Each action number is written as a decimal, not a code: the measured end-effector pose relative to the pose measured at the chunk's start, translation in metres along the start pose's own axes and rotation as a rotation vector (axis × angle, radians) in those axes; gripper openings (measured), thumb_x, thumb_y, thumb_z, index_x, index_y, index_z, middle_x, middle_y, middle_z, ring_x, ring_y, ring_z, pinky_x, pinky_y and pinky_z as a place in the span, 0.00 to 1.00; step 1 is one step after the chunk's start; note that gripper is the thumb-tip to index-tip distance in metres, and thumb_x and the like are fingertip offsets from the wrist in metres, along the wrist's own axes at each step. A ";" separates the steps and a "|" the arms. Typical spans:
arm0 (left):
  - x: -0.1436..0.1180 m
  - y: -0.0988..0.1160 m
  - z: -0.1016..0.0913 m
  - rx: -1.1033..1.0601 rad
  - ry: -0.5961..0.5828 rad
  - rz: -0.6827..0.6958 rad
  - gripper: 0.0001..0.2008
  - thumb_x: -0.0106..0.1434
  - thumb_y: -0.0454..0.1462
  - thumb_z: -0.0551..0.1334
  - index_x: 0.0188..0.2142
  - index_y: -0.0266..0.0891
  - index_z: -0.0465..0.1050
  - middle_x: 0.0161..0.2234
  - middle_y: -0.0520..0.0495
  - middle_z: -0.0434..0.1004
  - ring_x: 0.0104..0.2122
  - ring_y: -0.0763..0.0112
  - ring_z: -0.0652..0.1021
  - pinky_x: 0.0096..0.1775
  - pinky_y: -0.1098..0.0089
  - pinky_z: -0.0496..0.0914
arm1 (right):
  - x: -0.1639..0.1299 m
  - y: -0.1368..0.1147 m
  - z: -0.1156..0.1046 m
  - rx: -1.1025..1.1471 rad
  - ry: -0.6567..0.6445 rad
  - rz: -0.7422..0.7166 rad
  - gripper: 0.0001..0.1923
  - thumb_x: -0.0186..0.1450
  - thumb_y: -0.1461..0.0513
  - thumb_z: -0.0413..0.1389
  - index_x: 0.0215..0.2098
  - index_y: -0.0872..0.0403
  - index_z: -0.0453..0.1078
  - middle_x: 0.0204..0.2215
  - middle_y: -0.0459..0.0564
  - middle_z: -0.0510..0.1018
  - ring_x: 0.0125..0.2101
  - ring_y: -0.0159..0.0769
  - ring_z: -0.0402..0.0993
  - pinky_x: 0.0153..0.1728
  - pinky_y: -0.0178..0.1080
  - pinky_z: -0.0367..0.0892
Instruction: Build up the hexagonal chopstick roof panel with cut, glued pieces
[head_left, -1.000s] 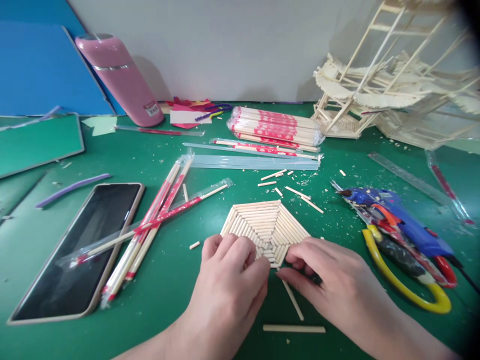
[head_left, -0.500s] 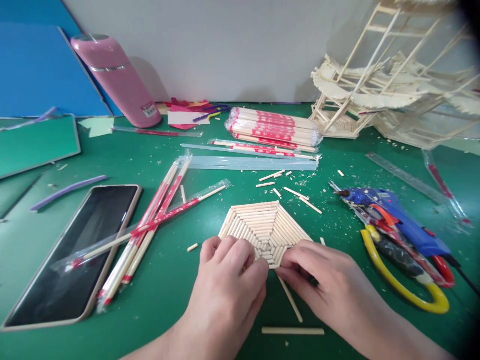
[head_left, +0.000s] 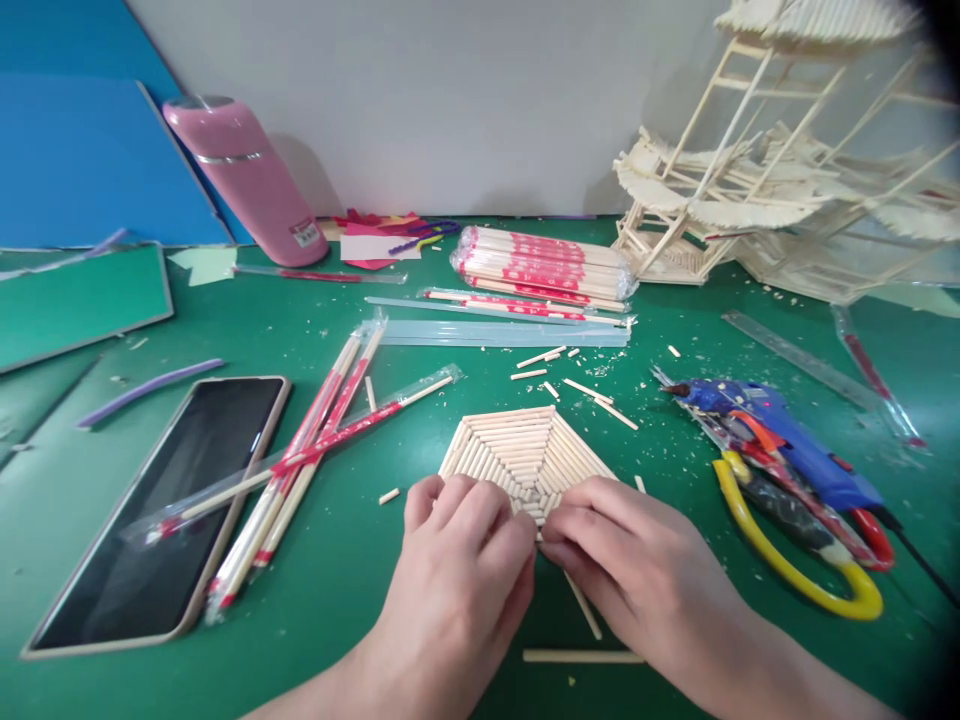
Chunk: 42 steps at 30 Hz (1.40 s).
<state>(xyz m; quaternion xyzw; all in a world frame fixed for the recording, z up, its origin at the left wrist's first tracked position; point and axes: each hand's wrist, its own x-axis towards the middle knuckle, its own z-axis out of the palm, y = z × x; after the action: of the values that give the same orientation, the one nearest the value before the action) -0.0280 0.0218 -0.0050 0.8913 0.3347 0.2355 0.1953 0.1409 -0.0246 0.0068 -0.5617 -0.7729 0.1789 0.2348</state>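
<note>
A many-sided panel of pale wooden sticks, laid in rings like a web, rests on the green table. My left hand is closed over its near left side, fingers curled and thumb toward the middle. Opposite it, my right hand pinches at the near right edge, close to the inner rings. The fingertips almost meet, and any small piece between them is hidden. A thin loose stick slants out below the right fingers. Nearer to me a longer bare stick lies crosswise, its right end behind my right wrist.
To the right lie a blue glue gun and yellow-handled cutters. Wrapped chopsticks cross a phone at left. Behind are a chopstick bundle, a pink bottle and a stick-built model. Stick offcuts are scattered.
My right fingertips have shifted slightly left, closer to my left thumb. My left hand stays on the panel. The whole view has tilted a little.
</note>
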 end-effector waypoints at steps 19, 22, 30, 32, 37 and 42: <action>0.007 0.003 -0.029 -0.223 0.202 -0.116 0.04 0.58 0.30 0.57 0.29 0.38 0.67 0.25 0.51 0.70 0.26 0.73 0.70 0.32 0.69 0.64 | -0.103 0.065 -0.060 -0.274 0.413 0.562 0.16 0.59 0.53 0.50 0.46 0.42 0.62 0.44 0.55 0.69 0.31 0.43 0.73 0.09 0.30 0.64; -0.002 0.005 -0.029 -0.310 0.143 -0.161 0.02 0.59 0.31 0.57 0.30 0.39 0.66 0.26 0.52 0.69 0.26 0.75 0.71 0.32 0.71 0.66 | -0.104 0.068 -0.061 -0.327 0.372 0.595 0.16 0.61 0.53 0.50 0.46 0.46 0.62 0.44 0.56 0.68 0.36 0.44 0.73 0.17 0.33 0.70; -0.018 0.008 -0.027 -0.388 0.077 -0.274 0.01 0.60 0.35 0.57 0.31 0.40 0.66 0.29 0.52 0.70 0.30 0.75 0.73 0.32 0.77 0.68 | -0.089 0.089 -0.070 -0.472 0.330 0.644 0.20 0.63 0.52 0.44 0.48 0.54 0.63 0.44 0.55 0.69 0.41 0.45 0.70 0.32 0.41 0.69; -0.018 0.008 -0.026 -0.410 0.090 -0.294 0.02 0.60 0.35 0.57 0.31 0.40 0.66 0.29 0.52 0.70 0.30 0.74 0.73 0.32 0.77 0.68 | -0.083 0.099 -0.071 -0.490 0.337 0.670 0.20 0.63 0.52 0.44 0.47 0.55 0.64 0.43 0.56 0.70 0.38 0.46 0.71 0.33 0.42 0.68; -0.017 0.008 -0.026 -0.432 0.136 -0.319 0.02 0.60 0.35 0.57 0.30 0.40 0.67 0.29 0.51 0.71 0.30 0.73 0.73 0.31 0.76 0.69 | -0.071 0.110 -0.075 -0.463 0.333 0.685 0.19 0.64 0.54 0.44 0.48 0.55 0.63 0.43 0.55 0.71 0.35 0.44 0.73 0.33 0.43 0.68; -0.017 0.009 -0.027 -0.408 0.166 -0.315 0.02 0.59 0.36 0.58 0.29 0.40 0.67 0.28 0.51 0.71 0.29 0.73 0.73 0.31 0.77 0.69 | -0.086 0.094 -0.073 -0.384 0.292 0.644 0.18 0.60 0.53 0.49 0.45 0.53 0.62 0.39 0.53 0.73 0.35 0.39 0.74 0.33 0.38 0.70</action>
<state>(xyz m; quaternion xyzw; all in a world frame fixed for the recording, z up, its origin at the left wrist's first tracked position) -0.0495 0.0085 0.0161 0.7480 0.4300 0.3370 0.3768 0.2785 -0.0765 0.0023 -0.8284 -0.5352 0.0143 0.1647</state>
